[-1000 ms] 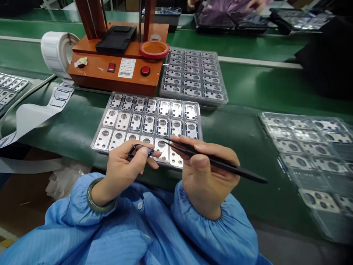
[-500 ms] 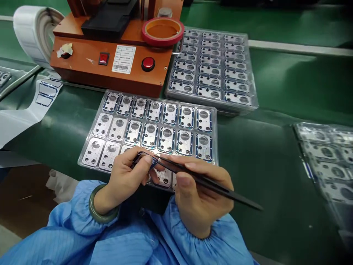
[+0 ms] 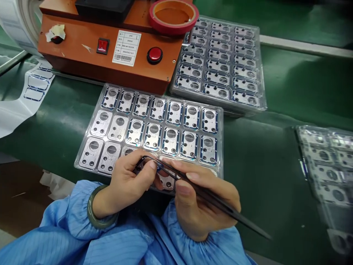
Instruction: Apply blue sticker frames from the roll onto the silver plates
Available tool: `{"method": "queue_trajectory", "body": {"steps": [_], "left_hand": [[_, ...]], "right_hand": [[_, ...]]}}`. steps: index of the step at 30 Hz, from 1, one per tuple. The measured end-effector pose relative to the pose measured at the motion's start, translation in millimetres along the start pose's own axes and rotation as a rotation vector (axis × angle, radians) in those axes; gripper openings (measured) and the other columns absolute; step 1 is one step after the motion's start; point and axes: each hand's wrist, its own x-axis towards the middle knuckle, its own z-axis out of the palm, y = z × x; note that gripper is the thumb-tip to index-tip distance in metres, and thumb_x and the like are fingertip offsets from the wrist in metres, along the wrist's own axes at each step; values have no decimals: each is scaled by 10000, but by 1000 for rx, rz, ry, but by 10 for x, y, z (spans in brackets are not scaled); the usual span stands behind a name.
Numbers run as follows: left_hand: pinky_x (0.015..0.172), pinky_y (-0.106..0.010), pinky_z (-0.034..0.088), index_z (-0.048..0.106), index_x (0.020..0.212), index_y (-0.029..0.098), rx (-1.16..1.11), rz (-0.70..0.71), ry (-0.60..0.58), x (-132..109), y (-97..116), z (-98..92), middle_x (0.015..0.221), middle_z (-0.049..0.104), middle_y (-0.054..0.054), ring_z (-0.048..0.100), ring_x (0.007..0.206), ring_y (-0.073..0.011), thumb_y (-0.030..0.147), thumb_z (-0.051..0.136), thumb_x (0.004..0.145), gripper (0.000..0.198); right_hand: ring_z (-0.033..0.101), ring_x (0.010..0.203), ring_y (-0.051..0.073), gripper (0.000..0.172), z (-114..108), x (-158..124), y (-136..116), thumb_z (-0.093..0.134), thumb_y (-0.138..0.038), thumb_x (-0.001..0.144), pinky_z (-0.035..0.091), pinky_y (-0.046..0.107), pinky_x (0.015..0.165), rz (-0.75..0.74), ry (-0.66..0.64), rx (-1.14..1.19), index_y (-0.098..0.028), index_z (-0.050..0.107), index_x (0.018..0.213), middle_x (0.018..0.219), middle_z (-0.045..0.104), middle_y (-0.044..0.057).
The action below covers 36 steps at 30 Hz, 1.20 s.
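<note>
My left hand pinches a thin dark-blue frame-shaped piece between thumb and fingers; much of it is hidden by the hand. My right hand grips black tweezers, whose tips reach the piece beside my left thumb. Whether the tips are closed on it I cannot tell. Both hands are over the front edge of a clear plastic tray of silver metal plates. Many plates, such as one at the right, have blue borders; plates at the left, such as this one, are bare silver.
Behind the tray stands an orange machine with red buttons and a roll of red tape on it. Stacked filled trays are at back right, another tray at far right. A backing strip with blue frames lies left.
The view has moved closer to the machine and tray. My left hand still pinches the piece, and the tweezers stay at it, with their arms looking slightly more spread near the tips.
</note>
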Motion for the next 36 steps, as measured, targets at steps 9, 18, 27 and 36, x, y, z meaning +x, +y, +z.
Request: {"method": "queue_trajectory", "body": {"steps": [9, 18, 27, 36], "left_hand": [[451, -181, 441, 642, 902, 189, 168, 30, 31, -31, -24, -30, 643, 656, 16, 513, 435, -59, 272, 561, 912, 117], [467, -191, 459, 656, 904, 186, 205, 30, 26, -21, -17, -27, 646, 658, 8, 523, 454, -70, 274, 553, 915, 136], [476, -202, 477, 656, 905, 193, 137, 35, 23, -1, 2, -10, 646, 665, 11, 545, 457, -79, 264, 552, 916, 127], [442, -191, 463, 639, 866, 201, 107, 19, -2, -10, 19, -4, 624, 690, 13, 591, 464, -89, 273, 554, 919, 124]], "right_hand": [[728, 847, 182, 290, -34, 23, -14, 663, -62, 797, 638, 356, 750, 34, -25, -32, -216, 652, 1043, 978, 749, 28], [737, 836, 184, 275, -18, 14, -17, 676, -46, 784, 646, 343, 749, 11, 9, -60, -199, 660, 1013, 949, 750, 29], [739, 819, 195, 302, -23, -25, 4, 695, -74, 780, 656, 363, 715, -12, 38, -108, -232, 668, 1036, 949, 755, 20], [735, 855, 190, 380, -37, -64, 24, 691, -27, 752, 650, 345, 720, -56, 47, -127, -223, 661, 1077, 1001, 748, 25]]}}
